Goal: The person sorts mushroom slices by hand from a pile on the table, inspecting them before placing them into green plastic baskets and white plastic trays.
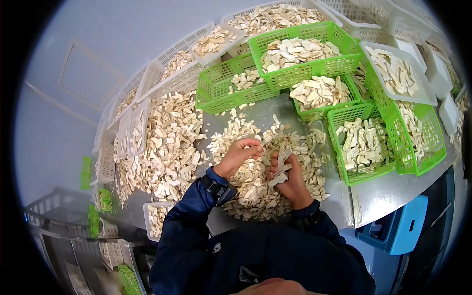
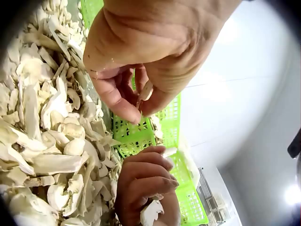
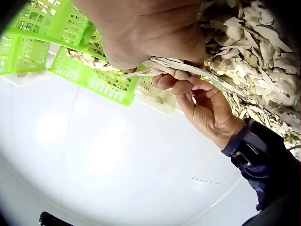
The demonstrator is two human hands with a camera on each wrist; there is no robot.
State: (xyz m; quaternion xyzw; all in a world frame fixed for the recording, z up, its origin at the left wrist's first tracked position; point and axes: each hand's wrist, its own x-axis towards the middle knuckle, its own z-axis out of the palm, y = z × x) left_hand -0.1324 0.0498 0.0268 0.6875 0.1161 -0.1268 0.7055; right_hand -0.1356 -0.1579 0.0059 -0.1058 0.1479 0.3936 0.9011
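Both hands are over a heap of pale dried mushroom slices (image 1: pixel 255 189) on the metal table. My left hand (image 1: pixel 239 156) pinches a small mushroom slice (image 2: pixel 147 91) between thumb and fingertips, seen best in the left wrist view. Just to its right, my right hand (image 1: pixel 291 183) holds several long slices (image 1: pixel 281 173), which stick out past its curled fingers and thumb. In the right wrist view these held slices (image 3: pixel 176 66) lie flat together under the hand, and the left fingertips are close below them.
A larger heap of slices (image 1: pixel 169 142) spreads at the left. Green baskets (image 1: pixel 216 101) with slices stand at the back and right, some stacked. White crates (image 1: pixel 179 81) line the wall. A small white tray (image 1: pixel 147 223) is at the front left, a blue stool (image 1: pixel 410 223) below right.
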